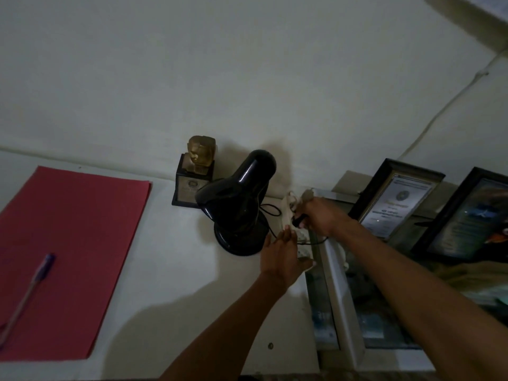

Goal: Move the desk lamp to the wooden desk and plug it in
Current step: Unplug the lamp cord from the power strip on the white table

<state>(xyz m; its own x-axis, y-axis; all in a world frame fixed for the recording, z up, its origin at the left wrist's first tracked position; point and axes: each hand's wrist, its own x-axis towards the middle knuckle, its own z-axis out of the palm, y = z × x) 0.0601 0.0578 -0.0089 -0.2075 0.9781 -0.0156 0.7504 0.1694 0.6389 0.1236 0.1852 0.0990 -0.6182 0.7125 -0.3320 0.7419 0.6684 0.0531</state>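
**Black lamp parked, plug being sorted at the strip**

Black and glossy, the lamp (237,207) is seen standing on a pale, whitish surface (176,284), just left of where the gripping is happening. Whether this is the wooden desk can't be told, since no wood grain is visible, only a pale top. If it is, the moving part looks done and only the plugging is left.

The plug (299,220) is pinched between the fingers of the right hand (320,215), right over a white power strip (292,215) lying along the edge of the surface. Whether the prongs are already seated is hidden by the fingers, so it's judged as mid-plug, not finished. The left hand (283,257) is held flat with the fingers spread slightly, resting just below the grip, apparently steadying the strip; nothing is clasped in it. The thin black cord (270,210) is looped between the lamp base and the pinch.

Further left of the grip, a small gold trophy (196,171) is tucked behind the lamp, and well away lies a red folder (68,257) with a pen (30,292) on it. To the right of the grip, framed certificates (395,202) are propped up. The room is dim, with a plain pale wall (247,78) and a white cable (450,105) run up it.
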